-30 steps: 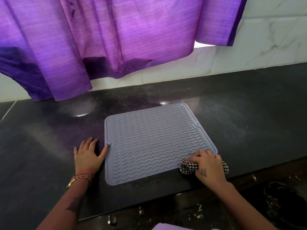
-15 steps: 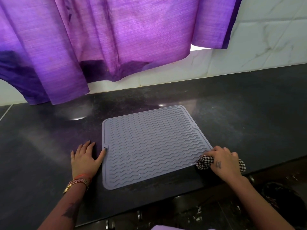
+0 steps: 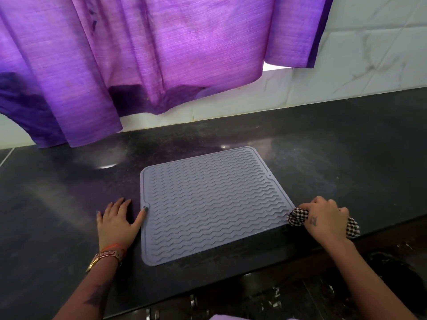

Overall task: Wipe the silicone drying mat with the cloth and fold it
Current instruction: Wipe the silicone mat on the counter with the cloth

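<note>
**Mat flat on bench; cloth bunched in right hand at mat's right edge**

Head view. The silicone drying mat (image 3: 212, 204), grey with wavy ridges, lies flat and unfolded on the dark speckled bench (image 3: 346, 146), set at a slight angle to the bench's front edge. Its near corner comes close to that front edge.

The left hand (image 3: 117, 224) rests palm down on the bench just beside the mat's left edge. Grip state: fingers spread flat, holding nothing. The thumb tip reaches onto the mat's rim at the small hole on the left edge; the other fingers lie on the bare bench. A watch (image 3: 105, 258) and thread bands sit on that wrist.

The right hand (image 3: 325, 219) is at the mat's right edge, near its front right corner. Grip state: fingers curled and pressed together around the black-and-white checked cloth (image 3: 297, 218). The cloth is bunched; one end sticks out of the fist toward the mat and touches its rim, the other end shows behind the hand toward the bench's front edge. The knuckles cover the middle of the cloth. Most of the hand lies off the mat, over the bench.

Behind the bench, a purple curtain (image 3: 161, 54) hangs in front of a white marbled tile wall (image 3: 369, 61), its hem above the bench surface.
</note>
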### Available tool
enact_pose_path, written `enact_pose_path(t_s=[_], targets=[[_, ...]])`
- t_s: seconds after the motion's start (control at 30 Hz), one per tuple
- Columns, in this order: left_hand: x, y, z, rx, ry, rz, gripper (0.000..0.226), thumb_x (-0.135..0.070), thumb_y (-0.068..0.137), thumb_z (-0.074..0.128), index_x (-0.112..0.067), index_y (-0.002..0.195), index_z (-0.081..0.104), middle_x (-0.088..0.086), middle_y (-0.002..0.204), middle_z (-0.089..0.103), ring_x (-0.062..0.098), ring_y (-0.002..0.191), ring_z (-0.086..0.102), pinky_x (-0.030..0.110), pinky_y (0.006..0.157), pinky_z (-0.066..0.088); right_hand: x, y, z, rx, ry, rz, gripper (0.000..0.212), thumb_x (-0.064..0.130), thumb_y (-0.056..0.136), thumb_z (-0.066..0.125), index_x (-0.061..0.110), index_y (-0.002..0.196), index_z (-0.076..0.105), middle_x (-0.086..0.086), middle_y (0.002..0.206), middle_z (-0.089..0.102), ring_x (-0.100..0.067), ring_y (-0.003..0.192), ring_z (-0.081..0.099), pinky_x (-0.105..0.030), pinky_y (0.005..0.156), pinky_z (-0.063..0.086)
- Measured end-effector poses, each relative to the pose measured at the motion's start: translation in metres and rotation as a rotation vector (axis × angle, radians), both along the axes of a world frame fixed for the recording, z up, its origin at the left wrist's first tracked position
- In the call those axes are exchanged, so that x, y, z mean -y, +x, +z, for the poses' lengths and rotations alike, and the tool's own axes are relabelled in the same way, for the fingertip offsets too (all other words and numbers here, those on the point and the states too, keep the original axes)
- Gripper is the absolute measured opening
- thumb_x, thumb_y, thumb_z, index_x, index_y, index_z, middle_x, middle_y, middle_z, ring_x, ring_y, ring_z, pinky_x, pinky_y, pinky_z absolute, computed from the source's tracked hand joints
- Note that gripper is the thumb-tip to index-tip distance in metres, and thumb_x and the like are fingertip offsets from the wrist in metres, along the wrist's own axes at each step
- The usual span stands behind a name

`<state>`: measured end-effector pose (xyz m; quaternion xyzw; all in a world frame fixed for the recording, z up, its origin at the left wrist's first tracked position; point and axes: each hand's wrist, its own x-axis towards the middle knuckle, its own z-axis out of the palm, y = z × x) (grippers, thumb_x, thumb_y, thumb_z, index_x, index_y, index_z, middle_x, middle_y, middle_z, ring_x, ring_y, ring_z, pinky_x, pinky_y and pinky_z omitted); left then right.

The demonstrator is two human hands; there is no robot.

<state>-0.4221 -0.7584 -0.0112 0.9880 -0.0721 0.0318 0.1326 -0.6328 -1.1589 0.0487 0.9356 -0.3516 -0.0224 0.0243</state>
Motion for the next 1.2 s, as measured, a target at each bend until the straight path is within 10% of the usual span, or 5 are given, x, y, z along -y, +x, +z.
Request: enact_pose_path(t_s=[0.3,1.2], targets=[[0.0,-0.002,-0.002,0.029,-0.022,0.003,0.097,-0.079,0.068,0.015,-0.016,0.133,0.051,0.007,0.145,0.043,0.028,0.137,0.032,0.05,0.116,0.013,-0.052,0.027,-0.019,0.103,0.187,0.361,0.046,0.016,0.084,0.054,0.045,0.12,0.056,0.011,0.114,0.049,-0.014,0.11,0.041,-0.034,0.088,0.03],[0.0,-0.003,0.004,0.003,-0.015,0.004,0.098,-0.078,0.067,0.014,-0.017,0.137,0.046,0.005,0.148,0.039,0.026,0.139,0.028,0.048,0.117,0.011,0.001,0.011,-0.016,0.055,0.11,0.089,0.044,0.023,0.086,0.055,0.048,0.122,0.052,0.009,0.112,0.052,-0.015,0.104,0.046,-0.037,0.087,0.036]])
